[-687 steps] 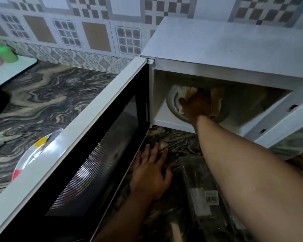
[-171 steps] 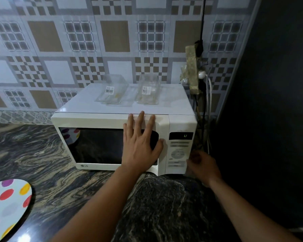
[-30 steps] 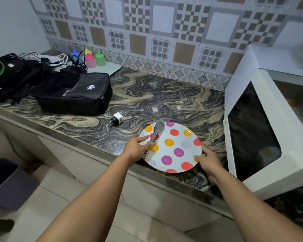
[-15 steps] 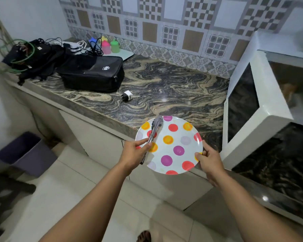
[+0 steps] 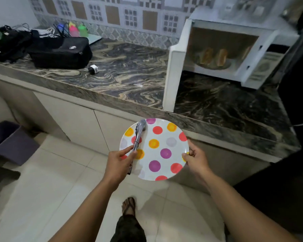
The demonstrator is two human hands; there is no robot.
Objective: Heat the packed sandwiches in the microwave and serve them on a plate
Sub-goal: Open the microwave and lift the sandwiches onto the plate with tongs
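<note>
A white plate (image 5: 164,137) with coloured dots is held in the air in front of the counter. My left hand (image 5: 120,163) grips its left rim and pins metal tongs (image 5: 139,132) that lie on the plate. My right hand (image 5: 196,158) grips the right rim. The white microwave (image 5: 262,55) stands at the back right with its door (image 5: 173,75) swung wide open. Inside, two sandwiches (image 5: 214,56) stand on the turntable.
The marble counter (image 5: 126,70) carries a black bag (image 5: 59,52), a white charger plug (image 5: 93,69) and coloured bottles (image 5: 75,29) by the tiled wall. Empty clear packs (image 5: 243,6) lie on the microwave's top. A dark bin (image 5: 9,140) stands on the floor at left.
Both hands lifted the plate with the tongs off the counter and drew it back over the floor. The view swung right, and the sandwiches inside the open microwave came into sight.
</note>
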